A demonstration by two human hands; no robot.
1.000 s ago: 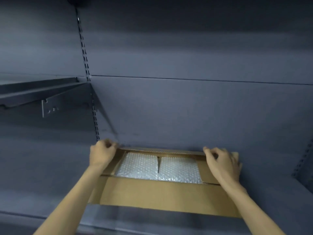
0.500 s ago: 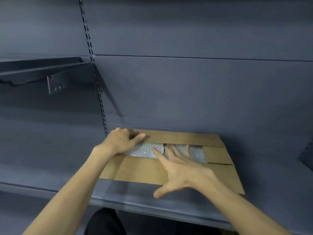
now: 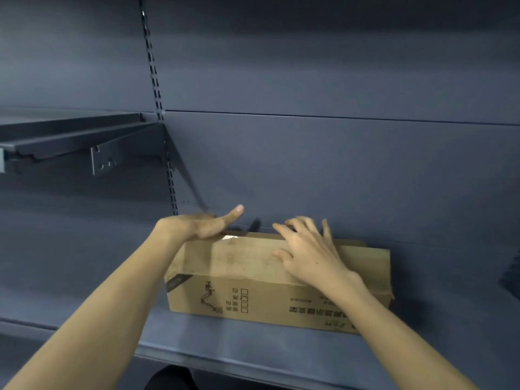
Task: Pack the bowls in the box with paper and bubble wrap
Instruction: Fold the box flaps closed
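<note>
A long brown cardboard box with black print on its front stands on the dark shelf against the back wall. Its top flaps lie folded down over the opening. Only a small bright sliver of bubble wrap shows at the seam. My left hand rests edge-on along the box's back left top, fingers straight, thumb up. My right hand lies flat on the near top flap, fingers spread. The bowls are hidden inside.
A slotted metal upright runs up the back wall behind the box. A higher shelf on a bracket juts out at the left. The shelf's front edge runs below the box.
The flaps have come down over the bubble wrap, which was open to view before. Both hands moved from the box's ends onto the top. The camera has dropped, showing the box's front.
</note>
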